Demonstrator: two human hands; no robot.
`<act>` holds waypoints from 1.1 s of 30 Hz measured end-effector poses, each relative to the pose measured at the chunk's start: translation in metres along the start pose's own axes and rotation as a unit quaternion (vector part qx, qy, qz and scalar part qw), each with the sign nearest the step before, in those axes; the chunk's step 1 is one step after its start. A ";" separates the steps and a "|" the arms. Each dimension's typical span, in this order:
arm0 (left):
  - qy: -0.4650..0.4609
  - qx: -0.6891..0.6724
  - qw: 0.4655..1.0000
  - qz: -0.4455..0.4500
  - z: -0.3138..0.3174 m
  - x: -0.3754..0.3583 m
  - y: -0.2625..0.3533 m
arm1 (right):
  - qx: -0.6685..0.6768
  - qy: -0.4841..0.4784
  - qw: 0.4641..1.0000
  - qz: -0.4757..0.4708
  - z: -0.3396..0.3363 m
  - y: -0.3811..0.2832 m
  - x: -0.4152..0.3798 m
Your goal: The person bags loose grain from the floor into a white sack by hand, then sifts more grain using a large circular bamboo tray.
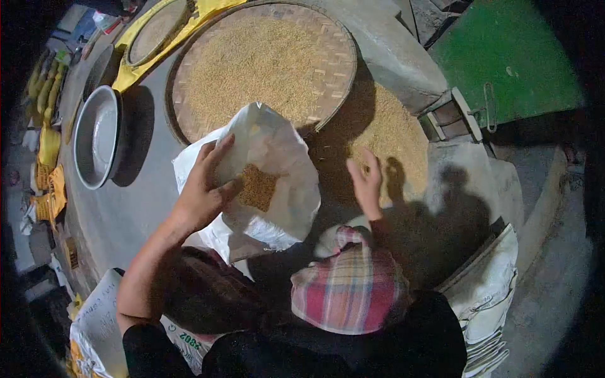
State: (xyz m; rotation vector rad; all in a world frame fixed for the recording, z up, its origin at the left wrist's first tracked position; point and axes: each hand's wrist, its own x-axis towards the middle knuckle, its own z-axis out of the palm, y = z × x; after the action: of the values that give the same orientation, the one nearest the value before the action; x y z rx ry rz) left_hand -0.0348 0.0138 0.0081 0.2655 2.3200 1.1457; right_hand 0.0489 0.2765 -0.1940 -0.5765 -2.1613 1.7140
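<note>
White, open-mouthed sack, best kept upright around its loose golden grain, is gripped by the left hand; the right hand spreads, empty.

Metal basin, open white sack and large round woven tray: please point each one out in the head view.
Metal basin [97, 137]: head view; on its inside surface.
Open white sack [290, 165]: head view; on its inner wall, above the grain.
Large round woven tray [334, 62]: head view; on bare weave near its right rim.
</note>
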 end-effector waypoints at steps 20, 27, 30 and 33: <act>0.047 0.019 0.999 0.003 0.007 -0.011 -0.018 | -0.189 0.109 0.976 -0.024 0.043 0.148 0.050; 0.023 0.085 0.995 0.049 0.003 -0.002 -0.025 | -0.029 -0.004 0.955 0.297 0.009 0.083 0.030; 0.021 0.065 0.997 0.045 0.006 -0.002 -0.021 | 0.041 0.013 0.946 0.321 0.006 0.127 0.022; 0.019 0.082 0.994 0.074 0.006 0.002 -0.032 | 0.044 -0.009 0.935 0.352 -0.003 0.123 0.019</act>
State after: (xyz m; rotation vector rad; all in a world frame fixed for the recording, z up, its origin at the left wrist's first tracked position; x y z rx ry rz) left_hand -0.0318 -0.0015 -0.0210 0.4864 2.4653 1.0378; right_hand 0.0476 0.3130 -0.3134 -1.4462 -1.9971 2.1322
